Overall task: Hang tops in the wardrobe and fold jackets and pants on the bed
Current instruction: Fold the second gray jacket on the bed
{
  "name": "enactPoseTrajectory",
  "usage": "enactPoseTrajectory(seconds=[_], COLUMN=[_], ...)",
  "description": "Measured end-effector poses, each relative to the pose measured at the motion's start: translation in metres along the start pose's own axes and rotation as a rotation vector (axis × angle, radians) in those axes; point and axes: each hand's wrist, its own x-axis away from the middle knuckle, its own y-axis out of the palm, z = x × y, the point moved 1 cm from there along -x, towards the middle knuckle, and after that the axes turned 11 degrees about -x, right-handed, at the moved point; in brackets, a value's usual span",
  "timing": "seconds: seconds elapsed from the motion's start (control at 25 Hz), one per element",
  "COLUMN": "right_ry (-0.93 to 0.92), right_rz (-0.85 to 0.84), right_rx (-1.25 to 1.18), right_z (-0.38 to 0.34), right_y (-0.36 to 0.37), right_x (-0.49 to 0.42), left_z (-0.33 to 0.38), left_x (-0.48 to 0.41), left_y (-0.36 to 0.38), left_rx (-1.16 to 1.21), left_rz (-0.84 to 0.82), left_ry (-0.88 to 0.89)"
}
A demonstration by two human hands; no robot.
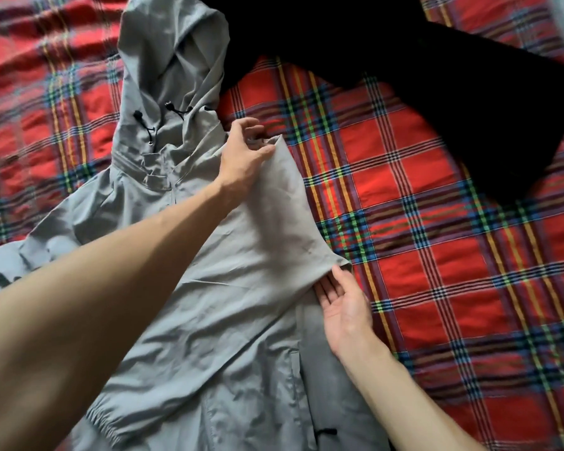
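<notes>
At the far left the grey jacket (241,288) runs off the edge of the view, so the sleeve on that side is cut short and its end cannot be seen. The left forearm (95,304) crosses from the lower left corner and hides much of the jacket's chest. Below it a gathered elastic band (105,421) shows, though whether it is a cuff or the hem is hard to tell.

The jacket lies front up on a red plaid bed cover (437,222), thin and creased. Its hood (176,60) is spread toward the top of the view, with black cord toggles (137,116) at the neck.

The left hand (241,157) reaches over the shoulder area with fingers and thumb curled, pinching the top corner of a panel of fabric folded over onto the body. That panel slants down to the right hand (345,307), which lies palm up just beside the jacket's edge, fingers straight and close together — their tips touch the fold's lower corner.

To the right, well past the fold, a black garment (437,92) lies across the upper corner of the bed, cut off at the top and too dark to show any detail.
</notes>
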Motion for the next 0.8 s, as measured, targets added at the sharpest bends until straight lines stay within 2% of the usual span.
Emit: enactPoseTrajectory(seconds=[0.04, 0.12, 0.16, 0.2, 0.24, 0.32, 0.36, 0.4, 0.44, 0.52, 0.6, 0.64, 0.68, 0.72, 0.8], right_ry=[-0.133, -0.586, -0.863, -1.104, -1.263, -1.422, -1.497, -1.550, -1.553, -1.516, -1.522, -1.569, -1.632, -1.686, -1.708], right_rz=[0.046, 0.063, -0.056, -0.253, -0.471, -0.881, -1.022, -1.104, -1.105, -0.891, -0.641, -0.574, -0.587, -0.690, -1.023], right_rx=[0.099, 0.505, 0.744, 0.960, 1.162, 1.596, 1.848, 2.077, 2.263, 2.400, 2.392, 2.362, 2.312, 2.245, 2.154], right_z=[0.001, -0.003, -0.005, -0.006, -0.002, 0.015, 0.025, 0.031, 0.031, 0.011, -0.007, -0.005, 0.004, 0.023, 0.073], right_y=[-0.004, -0.008, -0.002, 0.008, 0.024, 0.070, 0.090, 0.108, 0.123, 0.149, 0.164, 0.165, 0.160, 0.151, 0.107], right_x=[0.003, 0.011, 0.016, 0.017, 0.011, -0.012, -0.028, -0.044, -0.063, -0.090, -0.095, -0.089, -0.077, -0.061, -0.030], left_z=[-0.001, -0.019, -0.038, -0.062, -0.089, -0.139, -0.156, -0.167, -0.173, -0.175, -0.179, -0.182, -0.186, -0.195, -0.225], left_x=[0.011, 0.046, 0.072, 0.099, 0.124, 0.161, 0.171, 0.175, 0.177, 0.176, 0.194, 0.206, 0.219, 0.234, 0.266], left_y=[-0.004, -0.008, -0.008, -0.006, -0.006, -0.004, 0.000, 0.003, 0.006, 0.009, 0.003, -0.005, -0.016, -0.030, -0.062], left_rx=[-0.165, -0.461, -0.593, -0.718, -0.827, -0.978, -1.025, -1.058, -1.073, -1.055, -1.045, -1.054, -1.062, -1.061, -1.038], left_rz=[0.104, 0.325, 0.379, 0.382, 0.354, 0.273, 0.239, 0.215, 0.200, 0.198, 0.209, 0.224, 0.253, 0.296, 0.369], left_ry=[0.077, 0.263, 0.303, 0.294, 0.257, 0.183, 0.161, 0.140, 0.121, 0.111, 0.121, 0.133, 0.131, 0.109, 0.017])
